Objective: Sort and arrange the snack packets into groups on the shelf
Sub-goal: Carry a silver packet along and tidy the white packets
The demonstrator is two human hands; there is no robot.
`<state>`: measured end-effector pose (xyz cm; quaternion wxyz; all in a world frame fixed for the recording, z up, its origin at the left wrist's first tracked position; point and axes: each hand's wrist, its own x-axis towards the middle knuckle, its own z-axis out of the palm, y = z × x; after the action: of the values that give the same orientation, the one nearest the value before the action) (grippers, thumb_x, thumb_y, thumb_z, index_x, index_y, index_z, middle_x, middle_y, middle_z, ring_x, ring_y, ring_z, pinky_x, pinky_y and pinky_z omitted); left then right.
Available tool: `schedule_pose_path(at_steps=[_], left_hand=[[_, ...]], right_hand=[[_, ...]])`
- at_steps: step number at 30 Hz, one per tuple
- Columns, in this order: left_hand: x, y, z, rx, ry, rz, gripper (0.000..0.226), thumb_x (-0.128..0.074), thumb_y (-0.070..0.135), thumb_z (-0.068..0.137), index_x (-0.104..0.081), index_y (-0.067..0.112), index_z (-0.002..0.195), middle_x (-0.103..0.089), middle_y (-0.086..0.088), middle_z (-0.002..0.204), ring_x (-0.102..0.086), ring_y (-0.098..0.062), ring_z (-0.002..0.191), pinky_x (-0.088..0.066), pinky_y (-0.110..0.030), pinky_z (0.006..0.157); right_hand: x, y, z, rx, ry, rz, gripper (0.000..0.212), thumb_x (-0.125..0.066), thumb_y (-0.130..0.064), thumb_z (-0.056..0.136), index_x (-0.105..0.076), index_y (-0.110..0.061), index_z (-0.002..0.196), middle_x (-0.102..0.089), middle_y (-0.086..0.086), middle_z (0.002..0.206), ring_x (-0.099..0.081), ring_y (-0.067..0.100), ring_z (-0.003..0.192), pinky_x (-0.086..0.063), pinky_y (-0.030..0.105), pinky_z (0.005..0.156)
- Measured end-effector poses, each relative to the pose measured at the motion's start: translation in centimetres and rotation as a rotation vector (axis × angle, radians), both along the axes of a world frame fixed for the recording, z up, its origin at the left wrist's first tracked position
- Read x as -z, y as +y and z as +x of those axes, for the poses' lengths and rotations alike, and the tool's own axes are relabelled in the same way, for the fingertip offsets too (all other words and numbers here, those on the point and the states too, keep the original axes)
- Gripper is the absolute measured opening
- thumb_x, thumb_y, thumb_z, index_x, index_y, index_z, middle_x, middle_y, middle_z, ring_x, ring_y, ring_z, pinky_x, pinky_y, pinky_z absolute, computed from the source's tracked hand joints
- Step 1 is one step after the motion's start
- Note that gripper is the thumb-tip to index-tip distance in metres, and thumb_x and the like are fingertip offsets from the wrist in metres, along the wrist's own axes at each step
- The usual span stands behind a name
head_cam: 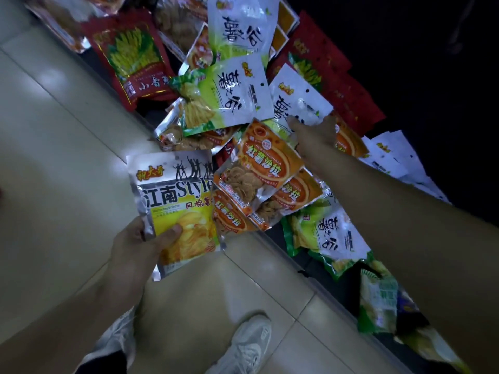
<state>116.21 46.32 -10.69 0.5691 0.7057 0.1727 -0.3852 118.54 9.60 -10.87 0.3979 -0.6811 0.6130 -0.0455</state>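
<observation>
My left hand [140,247] grips a silver and yellow chip packet [178,201] by its lower left corner, holding it above the floor tiles. My right hand [314,130] reaches into the pile on the low dark shelf [272,233] and rests on a white and green packet [297,103]; its fingertips are partly hidden, so whether it grips is unclear. Orange packets [259,168] lie jumbled just below that hand. More white and green packets [229,95] and red packets [132,58] lie mixed further along the shelf.
Beige floor tiles [54,157] fill the left side. My grey shoes [243,346] stand near the shelf edge. Another white and green packet [329,233] and a green bag [378,300] lie at the near end. The shelf's back is dark.
</observation>
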Motion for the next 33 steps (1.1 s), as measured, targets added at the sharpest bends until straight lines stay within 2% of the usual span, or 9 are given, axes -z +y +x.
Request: schedule_pose_path(at_steps=[2,4,9,12,17,21,25,30,33], left_hand=[[0.0,-0.4,0.7,-0.003,0.001,-0.01,0.022,-0.079,0.015,0.081,-0.074,0.022,0.101,-0.078,0.003,0.095,-0.076,-0.019,0.084,-0.058,-0.03,0.073],[-0.1,-0.6,1.2,-0.009,0.007,-0.02,0.023,-0.08,0.016,0.08,-0.074,0.021,0.102,-0.078,0.001,0.096,-0.075,-0.023,0.084,-0.057,-0.036,0.08],[-1.1,-1.0,1.3,-0.011,-0.009,-0.051,0.025,-0.079,0.014,0.081,-0.073,0.016,0.105,-0.078,-0.005,0.094,-0.072,-0.017,0.063,-0.055,-0.027,0.054],[-1.4,-1.1,1.1,-0.021,0.018,-0.076,0.029,-0.078,0.012,0.081,-0.072,0.016,0.108,-0.078,-0.002,0.099,-0.076,-0.022,0.084,-0.059,-0.038,0.078],[-2.1,-1.0,0.5,-0.015,-0.006,-0.054,0.025,-0.077,0.013,0.082,-0.072,0.012,0.107,-0.077,-0.007,0.095,-0.071,-0.012,0.06,-0.059,-0.029,0.058],[-2.3,-1.4,-0.1,0.015,-0.01,-0.055,0.026,-0.077,0.014,0.083,-0.072,0.012,0.108,-0.076,-0.006,0.097,-0.072,-0.011,0.062,-0.055,-0.023,0.058],[-2.8,-2.4,-2.0,0.081,-0.012,-0.06,0.022,-0.079,0.018,0.082,-0.074,0.021,0.103,-0.078,0.004,0.097,-0.075,-0.012,0.077,-0.055,-0.024,0.065],[-3.3,-4.1,-5.3,0.186,0.022,-0.067,0.026,-0.079,0.021,0.083,-0.074,0.025,0.109,-0.077,0.007,0.101,-0.075,-0.017,0.09,-0.056,-0.035,0.082],[-3.9,-5.3,-7.5,0.209,0.036,-0.08,0.025,-0.078,0.019,0.084,-0.073,0.024,0.108,-0.078,0.01,0.097,-0.075,-0.012,0.086,-0.058,-0.027,0.071]], right_hand=[[1.4,-2.5,1.2,0.018,0.048,0.179,0.104,-0.088,-0.057,0.052,-0.04,-0.015,0.134,-0.059,0.009,0.097,-0.056,0.027,0.069,-0.049,0.032,0.05],[3.2,-4.6,1.6,-0.01,0.145,0.257,0.099,-0.09,-0.061,0.032,-0.045,-0.02,0.111,-0.048,0.007,0.072,-0.043,0.021,0.05,-0.043,0.03,0.045],[2.6,-3.5,1.0,-0.051,0.145,0.351,0.033,-0.087,-0.024,0.072,-0.057,-0.013,0.082,-0.052,0.002,0.063,-0.043,0.014,0.043,-0.036,0.022,0.041],[2.8,-3.2,0.7,-0.012,0.035,0.334,0.024,-0.084,-0.018,0.075,-0.063,-0.012,0.085,-0.061,0.001,0.067,-0.053,0.014,0.047,-0.044,0.023,0.043],[0.0,-2.8,-0.2,0.069,-0.179,0.091,0.025,-0.075,-0.025,0.085,-0.064,-0.01,0.102,-0.067,0.01,0.087,-0.061,0.026,0.062,-0.049,0.03,0.048],[-3.7,-3.0,-3.4,-0.009,-0.218,-0.074,0.03,-0.071,-0.022,0.09,-0.063,-0.011,0.117,-0.069,0.005,0.109,-0.066,0.024,0.099,-0.057,0.042,0.085],[-7.3,-1.4,-9.1,0.029,-0.328,-0.15,0.038,-0.066,-0.012,0.094,-0.056,-0.01,0.131,-0.065,0.004,0.121,-0.06,0.017,0.111,-0.049,0.03,0.1],[-8.4,-0.9,-19.2,0.1,-0.195,-0.43,0.04,-0.065,-0.016,0.094,-0.054,-0.007,0.132,-0.064,0.01,0.122,-0.06,0.017,0.109,-0.047,0.024,0.098],[-7.5,-1.3,-25.2,0.238,-0.101,-0.412,0.04,-0.063,-0.017,0.096,-0.054,-0.008,0.134,-0.064,0.007,0.12,-0.059,0.016,0.104,-0.047,0.026,0.095]])
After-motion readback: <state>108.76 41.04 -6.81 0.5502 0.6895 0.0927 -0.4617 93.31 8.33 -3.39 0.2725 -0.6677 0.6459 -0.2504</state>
